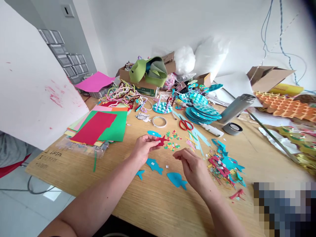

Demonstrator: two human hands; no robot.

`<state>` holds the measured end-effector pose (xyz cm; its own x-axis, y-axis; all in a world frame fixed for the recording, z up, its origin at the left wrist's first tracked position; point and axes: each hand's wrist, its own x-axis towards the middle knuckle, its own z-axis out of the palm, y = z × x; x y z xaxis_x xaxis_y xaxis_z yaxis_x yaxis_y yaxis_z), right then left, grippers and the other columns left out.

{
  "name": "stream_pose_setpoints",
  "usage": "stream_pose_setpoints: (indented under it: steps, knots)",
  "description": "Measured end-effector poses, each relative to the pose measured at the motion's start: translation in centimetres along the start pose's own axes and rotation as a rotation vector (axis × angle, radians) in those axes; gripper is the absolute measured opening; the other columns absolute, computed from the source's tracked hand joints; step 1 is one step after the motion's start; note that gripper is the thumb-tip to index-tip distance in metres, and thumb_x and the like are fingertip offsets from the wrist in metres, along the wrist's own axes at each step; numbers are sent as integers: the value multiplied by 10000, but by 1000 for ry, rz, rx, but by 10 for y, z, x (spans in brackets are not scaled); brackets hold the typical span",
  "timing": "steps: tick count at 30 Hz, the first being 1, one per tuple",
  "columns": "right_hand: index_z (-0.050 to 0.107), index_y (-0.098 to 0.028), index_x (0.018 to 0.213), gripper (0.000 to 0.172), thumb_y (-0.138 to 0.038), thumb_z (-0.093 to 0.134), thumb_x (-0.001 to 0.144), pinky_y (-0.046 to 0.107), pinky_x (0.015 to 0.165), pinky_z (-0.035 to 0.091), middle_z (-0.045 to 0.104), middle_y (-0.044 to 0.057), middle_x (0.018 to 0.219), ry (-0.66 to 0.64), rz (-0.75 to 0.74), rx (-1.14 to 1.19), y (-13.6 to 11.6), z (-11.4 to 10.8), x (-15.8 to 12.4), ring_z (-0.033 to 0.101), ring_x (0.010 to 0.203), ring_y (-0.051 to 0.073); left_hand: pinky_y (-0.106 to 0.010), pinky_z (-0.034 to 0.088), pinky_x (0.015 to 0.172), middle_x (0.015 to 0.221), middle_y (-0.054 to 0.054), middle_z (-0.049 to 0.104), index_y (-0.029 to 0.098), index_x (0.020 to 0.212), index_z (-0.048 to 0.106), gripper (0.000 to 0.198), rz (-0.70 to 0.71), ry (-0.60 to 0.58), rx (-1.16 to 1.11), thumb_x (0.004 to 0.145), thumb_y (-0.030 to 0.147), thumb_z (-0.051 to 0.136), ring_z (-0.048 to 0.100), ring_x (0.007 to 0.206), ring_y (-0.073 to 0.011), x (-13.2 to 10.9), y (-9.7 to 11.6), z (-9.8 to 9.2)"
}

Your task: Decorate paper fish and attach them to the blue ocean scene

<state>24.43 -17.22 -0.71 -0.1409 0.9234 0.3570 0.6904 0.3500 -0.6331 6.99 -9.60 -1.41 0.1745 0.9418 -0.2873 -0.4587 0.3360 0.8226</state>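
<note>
My left hand (144, 147) pinches a small red paper star (162, 140) above the wooden table (158, 200). My right hand (191, 164) hovers just right of it, fingers curled with thumb and forefinger pressed together; anything between them is too small to make out. Below the hands lie blue paper fish cut-outs (154, 165) (177, 179) and a smaller one (140, 173). Another blue fish (153, 133) lies just above my left hand. Small coloured paper bits (172, 141) are scattered past the star.
A stack of red and green paper sheets (101, 126) lies left. Red-handled scissors (186, 124), a tape ring (159, 121), blue scaled discs (202, 113), a metal flask (236, 107), a tape roll (232, 128) and paper scraps (223, 166) lie right. Cardboard boxes (148, 74) stand behind.
</note>
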Motion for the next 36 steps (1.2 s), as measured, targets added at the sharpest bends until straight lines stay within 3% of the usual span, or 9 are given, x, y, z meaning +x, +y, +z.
stream_pose_setpoints:
  steps: [5, 9, 19, 36]
  knots:
    - [615, -181, 863, 179, -102, 455, 872, 307, 722, 466, 622, 58, 845, -241, -52, -134, 1, 7, 0, 571, 821, 184, -218, 531, 601, 691, -24, 681, 112, 725, 591, 242, 20, 2, 6, 576, 62, 776, 656, 612, -113, 3, -2, -2]
    - [613, -183, 767, 125, -124, 537, 847, 306, 721, 463, 626, 51, 812, -354, 33, -234, 2, 14, -1, 571, 811, 192, -223, 525, 601, 679, -21, 676, 113, 733, 590, 223, 17, -7, 9, 595, 47, 751, 658, 616, -118, 2, -4, -1]
    - [582, -181, 731, 122, -90, 550, 806, 285, 680, 449, 638, 65, 789, -385, 134, -282, -1, 21, 0, 584, 755, 188, -235, 516, 617, 695, -28, 679, 117, 733, 586, 228, 12, -9, 34, 590, 51, 750, 653, 636, -120, 1, -3, 0]
    - [538, -184, 728, 147, -54, 528, 794, 282, 686, 438, 620, 57, 799, -400, 113, -237, -1, 22, -1, 558, 759, 179, -233, 504, 619, 700, -29, 676, 118, 731, 594, 217, 12, -25, 38, 592, 52, 747, 645, 645, -116, 0, -3, 1]
